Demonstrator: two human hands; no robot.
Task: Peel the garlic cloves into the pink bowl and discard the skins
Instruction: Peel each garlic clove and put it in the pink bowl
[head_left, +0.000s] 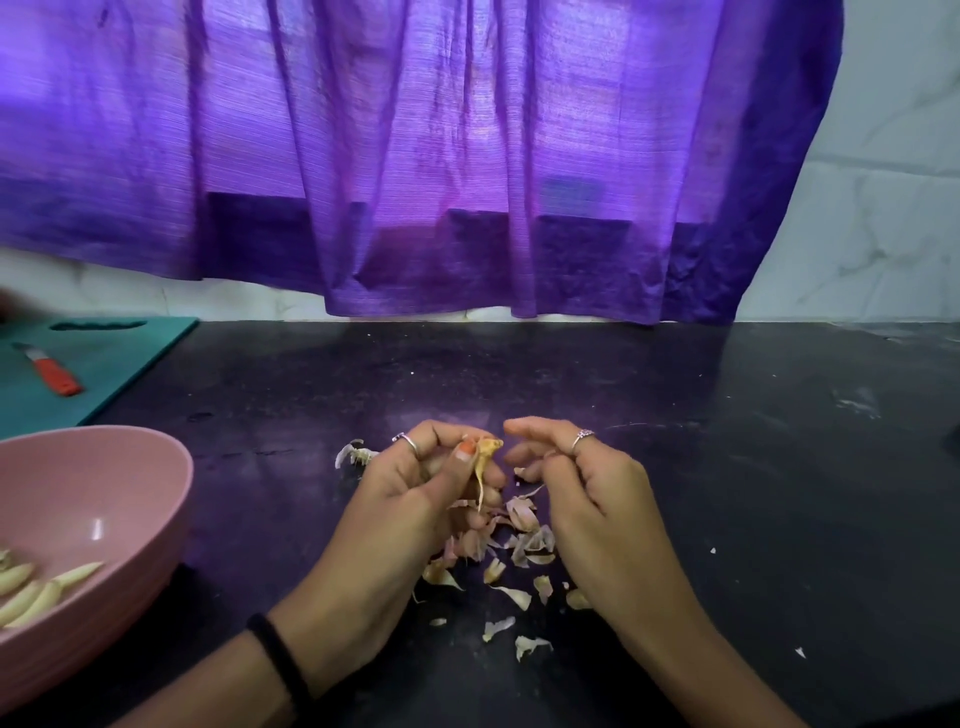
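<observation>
Pink bowl (130, 467), purple curtain (415, 156), teal board (119, 358).

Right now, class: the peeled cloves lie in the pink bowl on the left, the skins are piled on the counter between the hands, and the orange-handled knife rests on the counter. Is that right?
Not quite. The head view shows the knife on the teal board, not the counter. The cloves do lie in the bowl, skins between the hands.

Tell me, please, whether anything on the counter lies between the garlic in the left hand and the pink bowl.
Nothing visible does. The left hand holds the garlic piece above the pile of skins, and the pink bowl stands to its left. The stretch of dark counter between them shows only bare surface.
</observation>
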